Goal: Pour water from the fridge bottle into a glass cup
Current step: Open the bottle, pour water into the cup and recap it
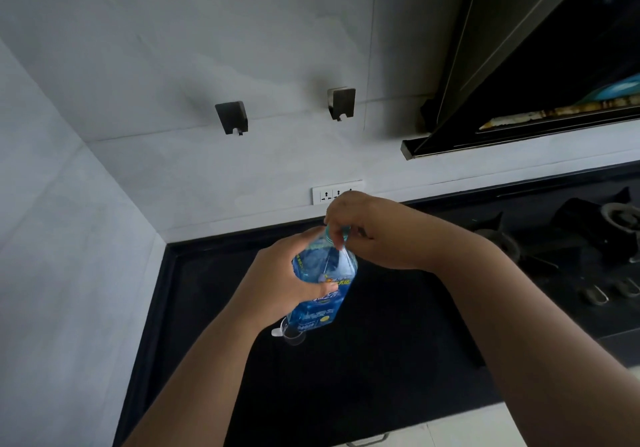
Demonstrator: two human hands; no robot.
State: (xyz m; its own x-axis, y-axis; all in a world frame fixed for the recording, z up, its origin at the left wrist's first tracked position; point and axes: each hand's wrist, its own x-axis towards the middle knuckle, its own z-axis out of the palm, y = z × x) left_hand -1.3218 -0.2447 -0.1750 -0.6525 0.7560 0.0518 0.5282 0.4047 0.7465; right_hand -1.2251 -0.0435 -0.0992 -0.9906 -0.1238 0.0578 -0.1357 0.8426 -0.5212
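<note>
A clear plastic water bottle (323, 287) with a blue label is held upright above the black countertop (363, 360). My left hand (287, 277) wraps around the bottle's body. My right hand (363, 232) pinches the blue cap at the bottle's top. A small glass cup (294, 336) stands on the countertop just below the bottle, mostly hidden behind it and my left wrist.
A gas hob (571, 249) with burners and knobs lies to the right. A black range hood (540, 59) hangs above it. The grey wall carries two hooks (232, 117) and a socket strip (336, 192). A grey side wall closes the left.
</note>
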